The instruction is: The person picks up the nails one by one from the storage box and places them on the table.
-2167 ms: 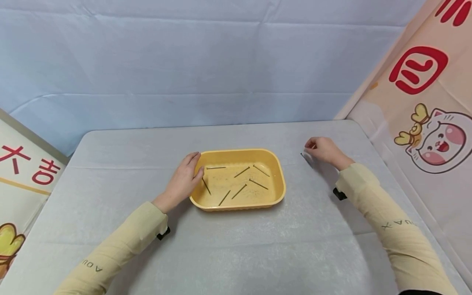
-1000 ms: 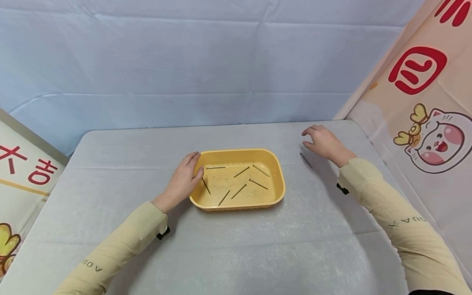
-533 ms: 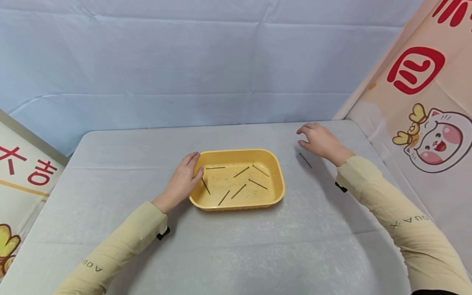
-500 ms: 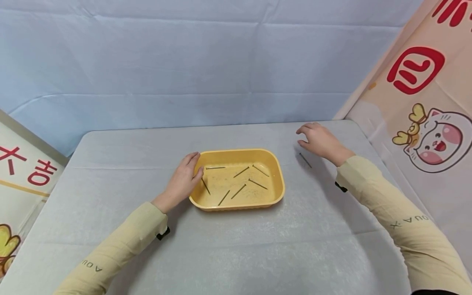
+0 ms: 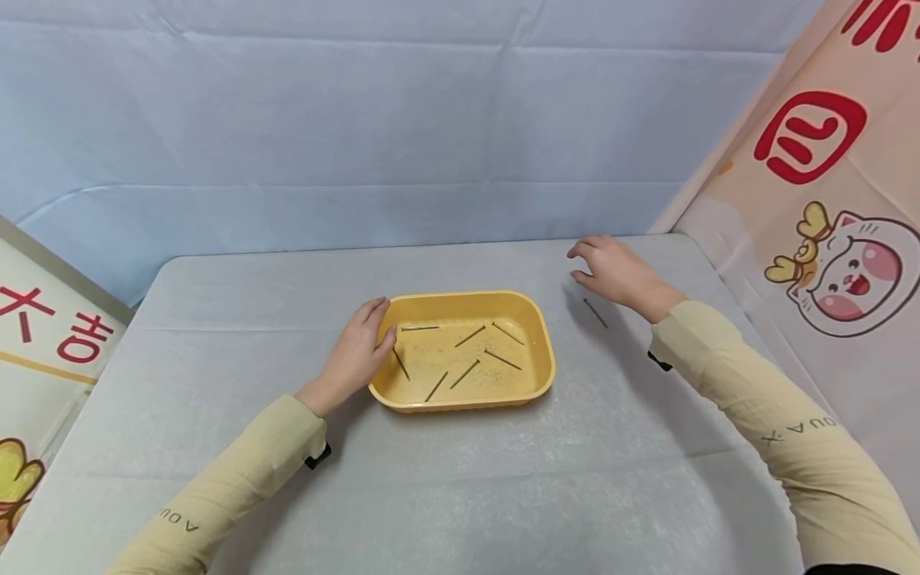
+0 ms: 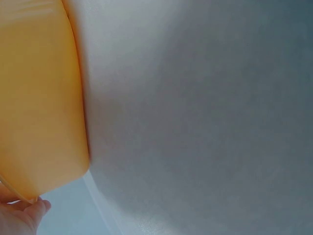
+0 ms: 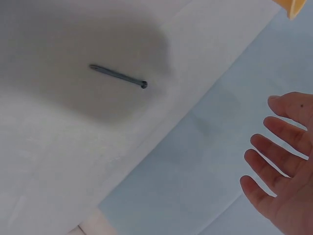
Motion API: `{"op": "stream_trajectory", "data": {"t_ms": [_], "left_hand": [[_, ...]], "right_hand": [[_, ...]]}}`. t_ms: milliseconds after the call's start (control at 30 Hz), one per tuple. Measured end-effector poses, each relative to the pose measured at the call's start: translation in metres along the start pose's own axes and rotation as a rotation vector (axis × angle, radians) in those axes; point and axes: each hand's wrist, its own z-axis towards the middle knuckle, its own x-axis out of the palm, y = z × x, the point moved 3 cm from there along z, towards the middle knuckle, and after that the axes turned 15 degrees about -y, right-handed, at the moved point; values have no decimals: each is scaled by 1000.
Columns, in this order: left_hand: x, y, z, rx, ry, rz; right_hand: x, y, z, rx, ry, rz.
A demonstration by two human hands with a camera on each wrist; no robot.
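A yellow plastic tray [image 5: 460,403] stands mid-table with several nails [image 5: 503,358] lying loose across its floor. My left hand [image 5: 355,347] grips the tray's left end, the thumb over the rim; the left wrist view has the fingertips [image 6: 38,208] at the rim's edge beside the tray's outer wall [image 6: 39,107]. One more nail [image 5: 595,312] lies on the tabletop to the right of the tray, its head [image 7: 144,84] plain in the right wrist view. Just beyond that nail my right hand [image 5: 618,271] hovers, holding nothing, its fingers loosely bent and spread apart.
A grey-white cloth covers the table [image 5: 460,495]. Behind its far edge hangs a pale blue backdrop [image 5: 431,120]. Printed panels [image 5: 826,160] rise at the right and another panel [image 5: 57,327] at the left.
My right hand has come away from the loose nail, opened its fingers and drifted toward the far edge, then a little left. That nail stays on the table. The left hand and tray look still.
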Motion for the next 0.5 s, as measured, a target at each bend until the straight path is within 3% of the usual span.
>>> {"op": "stream_trajectory", "data": {"t_ms": [500], "left_hand": [[1,2,-1,-2,-4,-9]], "right_hand": [[-10,17,6,-63,-23,8]]}}
